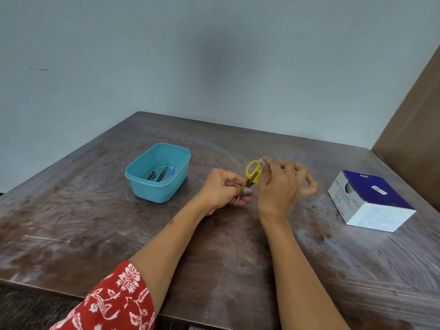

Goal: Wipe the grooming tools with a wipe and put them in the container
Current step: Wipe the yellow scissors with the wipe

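on worn wooden table, grey wall, perhaps scuffed

Left hand grips the blades of small yellow-handled scissors; right hand pinches a white wipe against the handle loop. Teal rectangular plastic container, holding dark metal tools, stands left on the worn wooden table; blue-and-white cardboard box right.

Table layout, seen from above the hands

On the worn dark wooden table, the teal plastic container sits left, holding small metal grooming tools; the yellow-handled scissors are held mid-table between both hands; the blue-and-white cardboard box lies right.
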Demonstrator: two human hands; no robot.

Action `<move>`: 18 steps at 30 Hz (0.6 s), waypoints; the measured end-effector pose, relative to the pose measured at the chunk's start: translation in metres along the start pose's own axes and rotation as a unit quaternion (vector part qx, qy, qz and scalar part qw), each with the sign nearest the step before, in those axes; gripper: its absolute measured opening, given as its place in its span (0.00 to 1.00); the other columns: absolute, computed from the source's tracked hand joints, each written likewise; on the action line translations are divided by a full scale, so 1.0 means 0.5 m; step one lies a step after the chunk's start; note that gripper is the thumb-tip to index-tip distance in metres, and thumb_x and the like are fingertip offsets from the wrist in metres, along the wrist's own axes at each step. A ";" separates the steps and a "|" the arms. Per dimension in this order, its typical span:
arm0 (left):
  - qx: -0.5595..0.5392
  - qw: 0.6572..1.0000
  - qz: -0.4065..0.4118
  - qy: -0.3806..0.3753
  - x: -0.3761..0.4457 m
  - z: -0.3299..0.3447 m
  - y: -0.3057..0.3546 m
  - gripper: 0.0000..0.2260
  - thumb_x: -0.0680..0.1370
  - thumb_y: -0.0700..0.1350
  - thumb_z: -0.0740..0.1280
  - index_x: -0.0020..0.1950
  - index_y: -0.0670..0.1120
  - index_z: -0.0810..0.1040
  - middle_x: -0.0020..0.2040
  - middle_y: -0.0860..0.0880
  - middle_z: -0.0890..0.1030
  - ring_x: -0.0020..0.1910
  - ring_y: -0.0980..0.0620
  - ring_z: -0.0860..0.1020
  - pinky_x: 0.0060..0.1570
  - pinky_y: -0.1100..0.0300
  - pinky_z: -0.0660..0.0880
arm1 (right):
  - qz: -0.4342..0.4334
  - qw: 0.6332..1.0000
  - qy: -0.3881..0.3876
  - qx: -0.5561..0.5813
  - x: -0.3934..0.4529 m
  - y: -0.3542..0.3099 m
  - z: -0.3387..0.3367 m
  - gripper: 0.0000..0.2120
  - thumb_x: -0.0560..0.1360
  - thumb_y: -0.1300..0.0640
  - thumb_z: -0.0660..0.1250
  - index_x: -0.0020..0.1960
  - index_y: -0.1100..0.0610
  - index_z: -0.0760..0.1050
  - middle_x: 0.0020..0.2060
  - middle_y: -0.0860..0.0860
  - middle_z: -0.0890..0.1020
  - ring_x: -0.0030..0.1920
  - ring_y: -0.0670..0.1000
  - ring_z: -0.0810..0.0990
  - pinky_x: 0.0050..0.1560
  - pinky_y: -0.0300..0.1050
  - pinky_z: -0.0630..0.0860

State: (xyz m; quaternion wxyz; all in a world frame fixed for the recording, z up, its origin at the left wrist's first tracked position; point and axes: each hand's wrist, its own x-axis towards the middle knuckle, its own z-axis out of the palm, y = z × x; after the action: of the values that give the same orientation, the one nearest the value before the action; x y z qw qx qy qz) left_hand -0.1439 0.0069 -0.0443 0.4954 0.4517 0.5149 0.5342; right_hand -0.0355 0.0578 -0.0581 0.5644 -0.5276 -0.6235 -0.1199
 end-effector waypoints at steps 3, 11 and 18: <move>-0.016 1.000 0.012 0.010 0.001 -0.001 0.003 0.05 0.71 0.30 0.68 0.46 0.34 0.78 0.29 0.47 0.82 0.29 0.54 0.81 0.33 0.61 0.80 | -0.034 0.999 0.002 0.016 -0.003 -0.005 -0.001 0.05 0.74 0.52 0.67 0.43 0.49 0.82 0.35 0.47 0.79 0.50 0.48 0.69 0.59 0.53 0.55; -0.104 0.993 0.023 0.042 0.008 -0.015 0.009 0.07 0.73 0.30 0.65 0.49 0.35 0.79 0.32 0.49 0.83 0.32 0.55 0.82 0.33 0.63 0.79 | -0.086 0.990 -0.098 0.052 -0.013 -0.015 -0.001 0.05 0.70 0.54 0.67 0.42 0.47 0.82 0.36 0.44 0.81 0.53 0.46 0.69 0.59 0.58 0.56; -0.125 0.992 0.008 0.024 0.007 -0.015 0.010 0.08 0.74 0.29 0.63 0.53 0.33 0.76 0.33 0.48 0.84 0.33 0.54 0.82 0.35 0.62 0.80 | -0.092 0.991 -0.082 0.044 -0.010 -0.016 -0.006 0.07 0.69 0.56 0.67 0.42 0.47 0.82 0.37 0.44 0.82 0.55 0.46 0.69 0.61 0.55 0.54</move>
State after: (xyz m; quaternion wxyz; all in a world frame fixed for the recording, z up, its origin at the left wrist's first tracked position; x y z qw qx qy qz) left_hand -0.1520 0.0098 -0.0401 0.5307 0.3778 0.4524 0.6091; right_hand -0.0409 0.0499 -0.0577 0.5207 -0.4505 -0.7183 -0.1001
